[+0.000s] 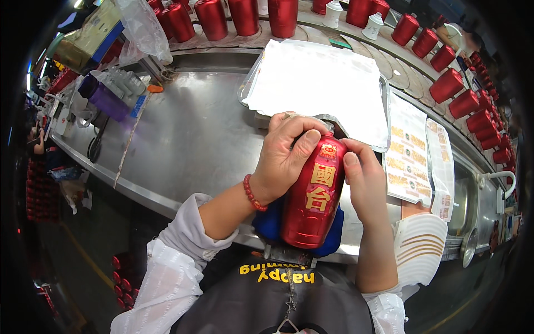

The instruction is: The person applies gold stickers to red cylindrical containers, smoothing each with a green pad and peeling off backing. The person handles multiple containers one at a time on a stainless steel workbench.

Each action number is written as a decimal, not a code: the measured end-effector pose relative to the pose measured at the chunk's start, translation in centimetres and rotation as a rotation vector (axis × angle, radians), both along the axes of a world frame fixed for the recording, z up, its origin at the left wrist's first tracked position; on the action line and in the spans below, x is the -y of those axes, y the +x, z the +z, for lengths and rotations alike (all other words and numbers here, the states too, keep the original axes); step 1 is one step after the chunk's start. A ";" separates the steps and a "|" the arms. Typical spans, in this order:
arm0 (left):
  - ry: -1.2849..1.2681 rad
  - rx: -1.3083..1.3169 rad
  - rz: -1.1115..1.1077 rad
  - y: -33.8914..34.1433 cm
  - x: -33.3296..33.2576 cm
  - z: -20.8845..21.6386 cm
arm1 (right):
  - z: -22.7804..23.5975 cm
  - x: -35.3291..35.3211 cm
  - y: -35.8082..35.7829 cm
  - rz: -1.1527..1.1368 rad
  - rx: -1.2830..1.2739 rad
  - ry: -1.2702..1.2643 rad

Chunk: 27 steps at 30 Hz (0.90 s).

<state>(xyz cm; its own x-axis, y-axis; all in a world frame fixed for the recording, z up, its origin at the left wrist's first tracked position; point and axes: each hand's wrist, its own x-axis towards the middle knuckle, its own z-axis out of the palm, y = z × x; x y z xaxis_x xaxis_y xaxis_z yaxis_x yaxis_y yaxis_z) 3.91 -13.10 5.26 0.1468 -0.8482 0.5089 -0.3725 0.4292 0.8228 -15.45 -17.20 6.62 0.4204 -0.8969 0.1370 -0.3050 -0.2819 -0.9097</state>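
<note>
A shiny red bottle (303, 222) with gold raised characters lies in front of me, its neck pointing away. It rests on a blue cloth pad (269, 222) at the near edge of the metal table. My left hand (286, 153) is closed round the bottle's shoulder and neck from the left, thumb on top. On the other side, my right hand (364, 175) has its thumb and curled fingers against the right of the shoulder. The underside of the bottle and some fingertips are hidden.
A tray covered with white paper (317, 78) stands just beyond my hands. Printed sheets with gold designs (409, 156) lie at the right. A curved conveyor (245, 42) carries red bottles (212, 19) along the back. A purple drinking bottle (105, 100) sits far left.
</note>
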 end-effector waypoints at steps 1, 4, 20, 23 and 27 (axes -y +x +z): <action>0.031 -0.008 -0.002 -0.1 0.1 -0.2 | -0.1 0.2 0.1 -0.002 0.019 -0.010; 0.088 -0.035 0.002 -0.3 0.1 -0.3 | -0.6 0.5 0.7 -0.013 0.087 -0.059; 0.146 -0.285 -0.097 -0.9 -5.4 -3.2 | -2.5 -2.9 -2.0 0.099 0.139 0.150; 0.147 -0.168 -0.089 -1.0 -5.4 -3.7 | -2.5 -3.7 -2.1 0.130 0.133 0.122; 0.174 -0.144 -0.085 -1.1 -5.4 -3.4 | -2.5 -3.5 -2.5 0.185 0.235 0.250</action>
